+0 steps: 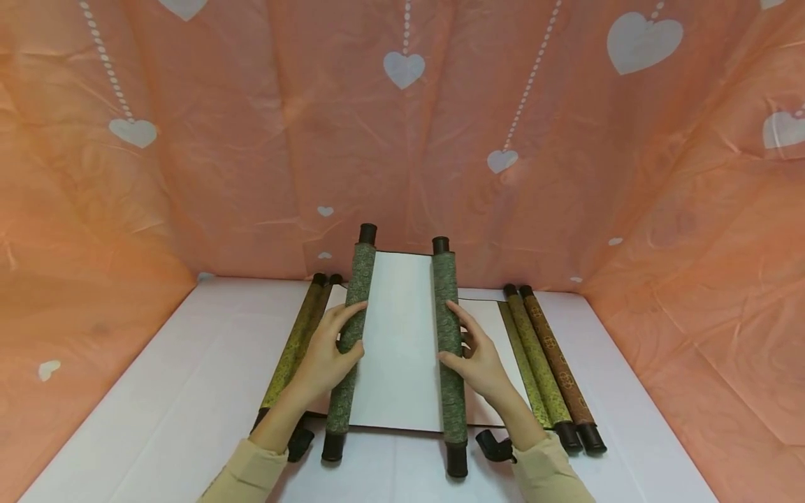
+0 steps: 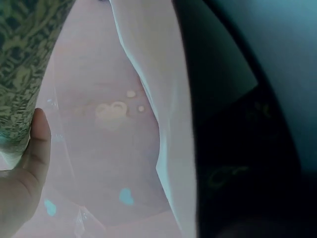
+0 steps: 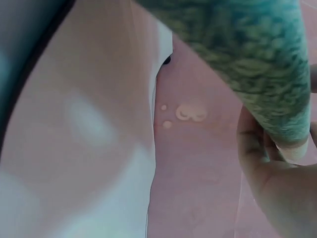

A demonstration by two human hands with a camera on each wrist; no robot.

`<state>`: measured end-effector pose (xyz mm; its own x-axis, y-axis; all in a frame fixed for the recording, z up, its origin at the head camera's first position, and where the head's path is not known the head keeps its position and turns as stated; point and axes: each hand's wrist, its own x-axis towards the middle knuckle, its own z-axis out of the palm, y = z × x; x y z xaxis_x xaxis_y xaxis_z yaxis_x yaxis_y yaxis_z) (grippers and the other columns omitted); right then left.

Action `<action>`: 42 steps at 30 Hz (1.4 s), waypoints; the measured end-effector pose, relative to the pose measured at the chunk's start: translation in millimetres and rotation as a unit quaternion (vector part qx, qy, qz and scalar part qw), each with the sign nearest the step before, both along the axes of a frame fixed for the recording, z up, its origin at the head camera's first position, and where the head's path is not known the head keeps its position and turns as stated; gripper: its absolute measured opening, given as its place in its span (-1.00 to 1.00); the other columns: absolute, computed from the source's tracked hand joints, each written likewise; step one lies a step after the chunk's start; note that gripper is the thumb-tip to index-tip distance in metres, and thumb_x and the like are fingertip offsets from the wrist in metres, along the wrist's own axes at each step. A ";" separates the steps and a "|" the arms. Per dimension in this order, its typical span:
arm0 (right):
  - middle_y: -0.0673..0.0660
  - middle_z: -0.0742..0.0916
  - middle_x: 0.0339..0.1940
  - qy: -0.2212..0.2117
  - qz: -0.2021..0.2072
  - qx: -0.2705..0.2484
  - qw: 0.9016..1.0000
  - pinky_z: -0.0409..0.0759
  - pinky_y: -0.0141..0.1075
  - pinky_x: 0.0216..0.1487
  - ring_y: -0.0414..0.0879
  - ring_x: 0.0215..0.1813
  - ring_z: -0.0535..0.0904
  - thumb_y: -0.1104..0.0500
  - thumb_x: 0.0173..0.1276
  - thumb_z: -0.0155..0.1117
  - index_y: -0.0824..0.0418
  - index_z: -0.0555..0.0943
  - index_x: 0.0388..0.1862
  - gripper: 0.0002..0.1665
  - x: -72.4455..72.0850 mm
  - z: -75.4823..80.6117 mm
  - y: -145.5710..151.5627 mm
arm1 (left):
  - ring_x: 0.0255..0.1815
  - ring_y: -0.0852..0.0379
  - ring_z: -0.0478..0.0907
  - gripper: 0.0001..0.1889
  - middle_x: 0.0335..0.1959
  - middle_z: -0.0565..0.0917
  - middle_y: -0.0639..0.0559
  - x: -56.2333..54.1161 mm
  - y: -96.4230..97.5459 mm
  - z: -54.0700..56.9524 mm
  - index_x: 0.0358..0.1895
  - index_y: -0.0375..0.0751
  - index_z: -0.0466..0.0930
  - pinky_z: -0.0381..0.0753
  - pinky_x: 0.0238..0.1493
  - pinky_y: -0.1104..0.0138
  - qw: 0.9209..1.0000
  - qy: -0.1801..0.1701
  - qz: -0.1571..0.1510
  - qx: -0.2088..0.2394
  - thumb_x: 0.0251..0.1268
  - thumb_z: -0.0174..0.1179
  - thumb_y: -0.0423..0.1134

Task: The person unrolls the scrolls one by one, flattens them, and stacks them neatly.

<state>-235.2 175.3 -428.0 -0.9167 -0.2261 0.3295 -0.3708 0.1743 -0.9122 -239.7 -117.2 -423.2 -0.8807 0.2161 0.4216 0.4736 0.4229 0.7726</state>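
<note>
A hanging scroll with green patterned backing is held partly unrolled, a white panel [image 1: 399, 349] showing between its two rolls. My left hand [image 1: 327, 356] grips the left green roll [image 1: 342, 405], thumb and fingers curled round its middle. Round the right green roll [image 1: 451, 412] curl the fingers and thumb of my right hand [image 1: 481, 360]. Dark knobs cap both rolls at top and bottom. In the left wrist view the patterned roll [image 2: 25, 59] fills the upper left corner; the right wrist view has its roll [image 3: 257, 64] at the upper right.
Behind the held scroll lies another opened one, with yellow-green rolls [image 1: 292, 342] at left and a yellow-green roll [image 1: 537, 363] at right. A brown patterned roll [image 1: 560, 363] lies beside that. Orange cloth [image 1: 402, 161] with hearts surrounds the white table [image 1: 182, 391].
</note>
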 end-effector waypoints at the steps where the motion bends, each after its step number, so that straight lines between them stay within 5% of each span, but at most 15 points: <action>1: 0.28 0.39 0.49 -0.002 -0.001 0.002 1.000 0.57 -0.16 -0.01 0.20 0.24 0.52 0.51 0.34 0.29 -0.03 0.22 0.69 0.02 -0.1 0.3 0.9 | 0.42 -0.43 0.35 -0.31 0.55 0.19 -0.39 -0.3 -1.2 0.4 0.56 0.02 0.38 0.44 -0.35 0.11 1.000 -0.007 0.000 0.002 0.38 0.22 -0.46; 8: 0.06 0.18 0.72 -0.007 -0.008 0.007 1.000 0.35 -0.08 0.25 0.14 0.66 0.07 0.58 0.24 0.07 -0.10 0.22 0.69 0.08 -1.4 3.0 5.5 | 0.48 -0.43 0.25 -0.30 0.58 0.13 -0.36 -2.3 -6.9 1.8 0.56 0.05 0.38 0.36 -0.47 0.18 0.999 -0.030 0.006 0.008 0.37 0.12 -0.47; 13: 0.14 0.21 0.69 -0.037 -0.011 0.000 0.999 0.52 -0.20 0.14 0.30 0.59 0.23 0.50 0.32 0.31 -0.12 0.24 0.68 0.05 -2.9 1.3 7.2 | 0.52 -0.48 0.21 -0.34 0.54 0.21 -0.38 -2.8 -6.8 1.4 0.53 0.01 0.42 0.58 -0.11 -0.14 1.000 -0.004 0.017 -0.015 0.38 0.29 -0.40; 19: 0.19 0.27 0.64 -0.032 -0.026 0.012 0.999 0.59 -0.21 0.02 0.31 0.42 0.43 0.38 0.29 0.51 -0.13 0.27 0.66 0.06 -5.7 -1.3 10.4 | 0.54 -0.43 0.21 -0.31 0.51 0.32 -0.34 -4.8 -8.0 1.0 0.49 -0.02 0.47 0.37 0.30 -0.36 0.999 0.017 0.027 -0.025 0.29 0.45 -0.38; 26: 0.33 0.51 0.41 -0.014 -0.033 -0.002 0.999 0.58 -0.22 0.03 0.04 0.16 0.55 0.46 0.26 0.46 -0.06 0.24 0.68 0.09 -6.6 2.6 17.8 | 0.37 -0.31 0.38 -0.32 0.48 0.44 -0.21 -5.4 -14.2 3.6 0.46 0.04 0.47 0.52 0.08 -0.19 0.999 0.013 0.042 -0.022 0.29 0.43 -0.40; 33: 0.37 0.33 0.57 -0.006 -0.027 -0.002 1.000 0.56 -0.23 0.05 0.21 0.29 0.49 0.48 0.30 0.40 0.05 0.20 0.70 0.06 -5.7 6.8 23.4 | 0.26 -0.29 0.45 -0.30 0.45 0.40 -0.22 -5.7 -23.8 6.2 0.51 0.02 0.39 0.59 -0.28 0.18 0.999 0.010 0.038 -0.023 0.33 0.37 -0.42; 39: 0.36 0.31 0.57 -0.007 -0.021 -0.007 1.000 0.58 -0.26 0.03 0.25 0.32 0.50 0.52 0.31 0.33 0.04 0.19 0.70 0.06 -6.0 9.2 28.0 | 0.36 -0.37 0.36 -0.31 0.52 0.28 -0.28 -8.1 -30.6 8.0 0.53 -0.02 0.38 0.54 0.10 -0.15 1.000 0.013 0.014 -0.009 0.37 0.26 -0.48; 42: 0.29 0.25 0.62 -0.011 -0.020 -0.003 1.000 0.53 -0.22 0.02 0.27 0.46 0.38 0.54 0.32 0.23 -0.01 0.19 0.70 0.04 -6.3 9.2 30.2 | 0.47 -0.40 0.27 -0.33 0.56 0.23 -0.30 -8.7 -33.0 8.9 0.53 -0.03 0.41 0.48 0.11 -0.16 1.000 0.009 0.011 -0.009 0.36 0.21 -0.51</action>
<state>-241.4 205.5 -418.8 -0.9320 -0.1866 0.3106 -0.3436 0.1831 -0.9211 -248.4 -150.2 -414.3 -0.8772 0.2043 0.4346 0.4785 0.4467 0.7559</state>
